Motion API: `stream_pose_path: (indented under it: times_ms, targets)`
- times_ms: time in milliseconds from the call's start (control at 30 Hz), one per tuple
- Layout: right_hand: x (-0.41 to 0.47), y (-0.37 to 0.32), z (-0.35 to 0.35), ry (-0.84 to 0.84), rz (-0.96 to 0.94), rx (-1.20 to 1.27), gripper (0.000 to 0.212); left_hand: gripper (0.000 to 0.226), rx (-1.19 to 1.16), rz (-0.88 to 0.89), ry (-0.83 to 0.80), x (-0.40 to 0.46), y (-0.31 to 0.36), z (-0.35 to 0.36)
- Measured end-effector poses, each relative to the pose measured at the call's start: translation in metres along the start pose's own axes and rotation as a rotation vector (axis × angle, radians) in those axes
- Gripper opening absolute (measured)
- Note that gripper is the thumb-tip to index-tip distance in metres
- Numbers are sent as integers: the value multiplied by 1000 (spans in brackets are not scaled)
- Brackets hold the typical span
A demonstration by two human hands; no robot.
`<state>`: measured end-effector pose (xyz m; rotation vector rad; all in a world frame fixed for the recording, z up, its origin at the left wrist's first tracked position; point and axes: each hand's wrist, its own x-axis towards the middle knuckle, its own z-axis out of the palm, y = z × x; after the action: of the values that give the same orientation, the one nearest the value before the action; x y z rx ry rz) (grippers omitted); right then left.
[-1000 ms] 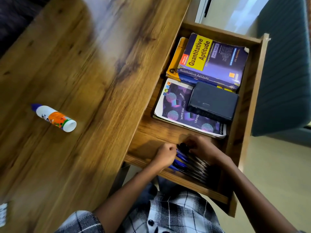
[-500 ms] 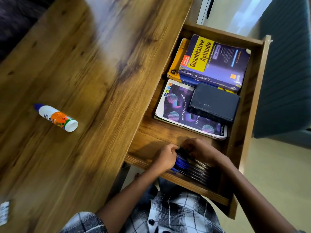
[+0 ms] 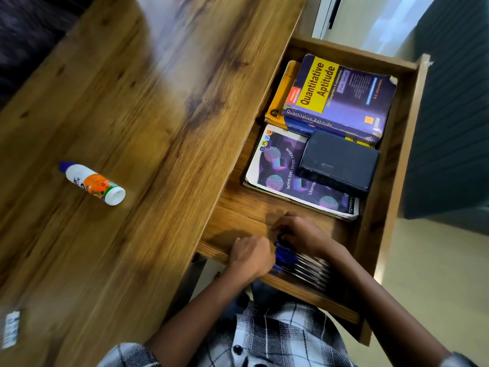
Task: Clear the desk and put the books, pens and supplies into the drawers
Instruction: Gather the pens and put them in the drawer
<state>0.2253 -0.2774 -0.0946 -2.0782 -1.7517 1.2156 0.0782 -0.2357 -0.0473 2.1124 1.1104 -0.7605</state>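
Much of the bundle of blue and dark pens (image 3: pixel 299 263) is hidden: the left hand (image 3: pixel 251 256) covers its near-left ends and the right hand (image 3: pixel 301 234) lies over its upper part, so the count is unclear. The left hand is curled into a fist against the pen ends, and the right hand's fingers are bent down onto the bundle; whether either truly clamps the pens cannot be told. A small white packet (image 3: pixel 10 329) at 8 o'clock is blurred and cut by the frame edge.

The pens lie side by side in the near corner of the open wooden drawer (image 3: pixel 381 213), at about 5 o'clock. Beyond them, toward 1 o'clock, sits a purple-covered notebook (image 3: pixel 280 168) with a black rectangular box (image 3: pixel 338 162) on it, and a thick purple and yellow "Quantitative Aptitude" book (image 3: pixel 341 99) stacked on an orange book (image 3: pixel 280 99). A white and orange glue bottle with a blue cap (image 3: pixel 95 184) lies on its side on the brown wooden desk (image 3: pixel 148 107), at 9 o'clock, well apart from the drawer.
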Motion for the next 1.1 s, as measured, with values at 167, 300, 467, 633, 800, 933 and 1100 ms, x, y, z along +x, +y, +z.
stream_pose_path:
  times_ms: [167, 300, 467, 633, 800, 933, 1100]
  targets:
    - [4, -1, 3, -35, -70, -72, 16, 29, -84, 3, -64, 4, -6, -1]
    - [2, -2, 4, -30, -108, -126, 13, 26, -180, -34, -56, 6, -7, 4]
    - [4, -6, -2, -102, -125, -151, 14, 23, -260, -9, -38, 7, -9, 4]
    - [2, -11, -7, -114, -111, -137, 19, 25, -270, 19, -92, 11, -11, 3]
    - [-3, -4, -13, 38, -10, 15, 29, 22, -251, 14, -13, 11, -12, 10]
    - [-9, -2, -22, 190, 40, 71, 30, 27, -201, 108, 214, 4, -11, 9]
    - [-11, -24, -33, 323, -49, 101, 27, 46, -148, 269, 522, 0, -18, 5]
